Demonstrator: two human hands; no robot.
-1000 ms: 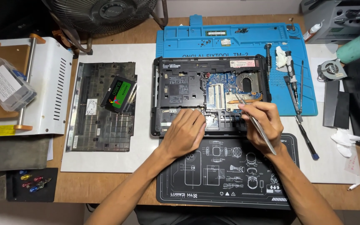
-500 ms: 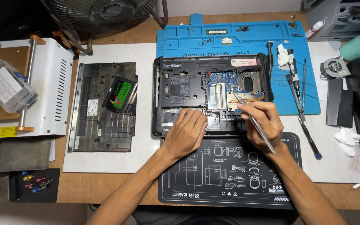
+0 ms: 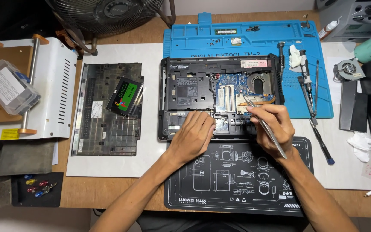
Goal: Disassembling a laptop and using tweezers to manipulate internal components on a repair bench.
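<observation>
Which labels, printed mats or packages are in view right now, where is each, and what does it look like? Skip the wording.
Drive label: on the removed base cover left of the laptop; black rectangle, green panel.
White sticker: top edge of the open laptop; pale strip.
Blue mat: behind the laptop; dark lettering.
Black mat: under both forearms; white line drawings.
Clear box: far left; white paper label.
Yellow sticker: white machine's front edge.

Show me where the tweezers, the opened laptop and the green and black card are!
tweezers (image 3: pixel 266 127): head view, middle of the metal shaft.
opened laptop (image 3: pixel 190 88): head view, dark inner plate left of the circuit board.
green and black card (image 3: pixel 126 97): head view, its green label.
</observation>
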